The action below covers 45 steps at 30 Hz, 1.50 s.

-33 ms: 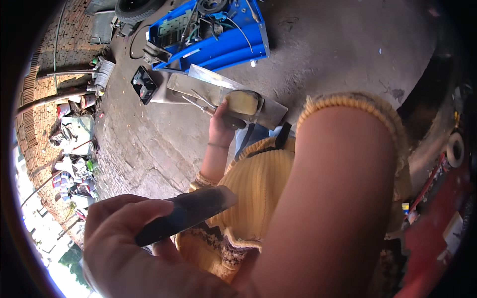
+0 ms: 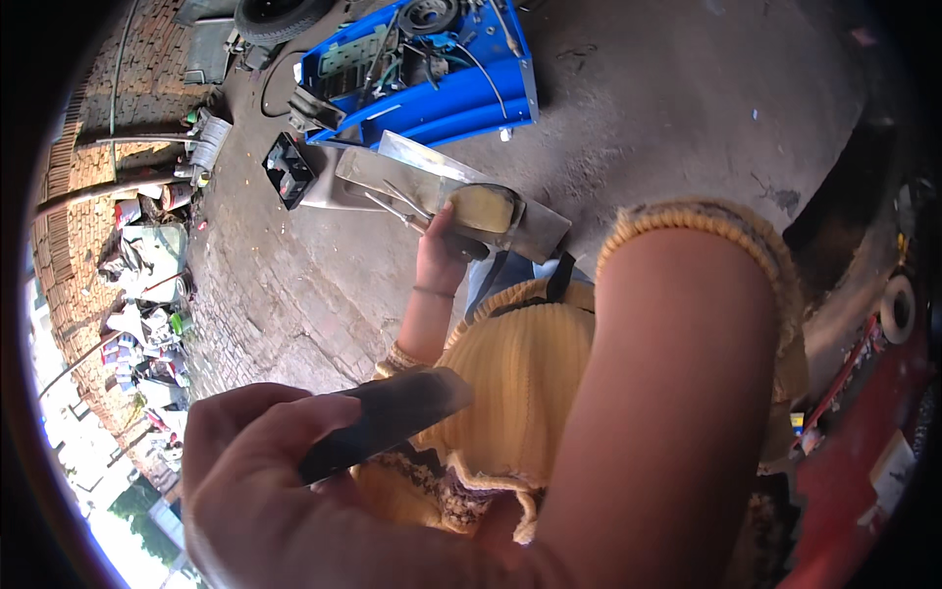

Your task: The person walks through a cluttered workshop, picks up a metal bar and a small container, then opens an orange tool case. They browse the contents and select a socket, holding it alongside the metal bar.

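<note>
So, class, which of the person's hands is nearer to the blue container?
Left. The left hand is a little below the blue container in the picture; the right hand is much farther from it, at lower left, close to the camera, gripping a dark block.

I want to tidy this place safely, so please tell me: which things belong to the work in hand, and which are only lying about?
Likely in the work:
dark object in the right hand
metal prongs in the left hand
yellow block next to it

Apparently lying about:
blue tray
tyre
black box
</note>
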### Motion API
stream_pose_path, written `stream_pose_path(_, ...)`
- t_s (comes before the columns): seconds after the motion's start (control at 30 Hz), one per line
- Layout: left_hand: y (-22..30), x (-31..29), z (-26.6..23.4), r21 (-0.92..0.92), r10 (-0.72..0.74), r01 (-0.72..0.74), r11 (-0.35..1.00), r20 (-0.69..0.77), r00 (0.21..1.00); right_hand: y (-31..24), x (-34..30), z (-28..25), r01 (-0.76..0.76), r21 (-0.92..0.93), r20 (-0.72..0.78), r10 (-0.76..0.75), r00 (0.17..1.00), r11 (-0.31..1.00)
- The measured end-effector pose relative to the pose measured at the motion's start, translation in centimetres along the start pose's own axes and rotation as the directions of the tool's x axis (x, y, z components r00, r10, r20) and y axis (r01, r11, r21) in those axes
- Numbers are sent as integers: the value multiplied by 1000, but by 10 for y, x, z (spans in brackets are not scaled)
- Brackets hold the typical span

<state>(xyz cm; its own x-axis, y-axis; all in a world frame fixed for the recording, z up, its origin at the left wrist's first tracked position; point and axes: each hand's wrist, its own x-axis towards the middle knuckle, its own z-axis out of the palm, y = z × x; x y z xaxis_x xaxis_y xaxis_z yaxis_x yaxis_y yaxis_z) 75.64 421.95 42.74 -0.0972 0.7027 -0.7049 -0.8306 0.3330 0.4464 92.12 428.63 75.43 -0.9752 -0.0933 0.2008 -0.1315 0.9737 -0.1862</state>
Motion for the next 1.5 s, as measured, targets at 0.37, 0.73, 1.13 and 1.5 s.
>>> stream_pose_path(0.37,101,249,40,199,-104,97,975,27,994,190,59,16,-156,-44,14,157,987,987)
stream_pose_path(0.73,141,416,70,497,-228,246,832,-99,969,339,-16,57,-830,156,-18,842,539,535)
stream_pose_path(1.13,93,395,135,916,260,202,347,-301,918,448,-211,179,-910,412,172,975,139,57)
stream_pose_path(1.5,66,379,186,947,231,156,282,-225,947,546,-211,218,-876,421,306,873,380,234)
